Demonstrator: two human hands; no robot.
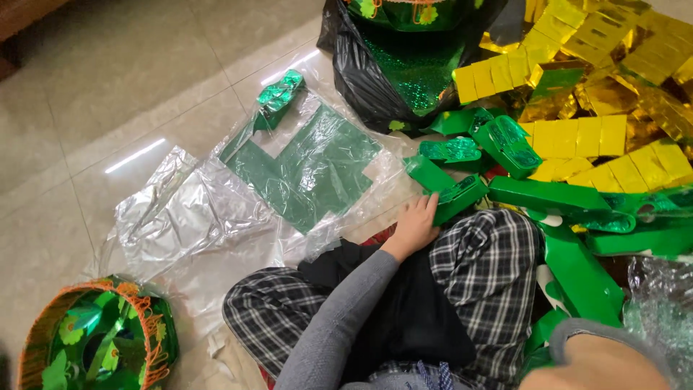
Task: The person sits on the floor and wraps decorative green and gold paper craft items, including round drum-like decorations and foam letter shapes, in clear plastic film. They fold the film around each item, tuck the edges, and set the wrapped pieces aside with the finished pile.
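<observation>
My left hand, in a grey sleeve, reaches over my lap in checked trousers. Its fingers are closed on the near end of a shiny green foil box piece. More green foil pieces lie just beyond it, and long green ones lie to the right. Of my right arm only a bit of forearm and a grey cuff show at the bottom right. That hand itself is out of view.
Flat green card cut-outs inside clear plastic wrap lie on the tiled floor to the left. A black bag with green glitter sheets is ahead. Gold foil pieces are heaped top right. A green lantern with orange trim sits bottom left.
</observation>
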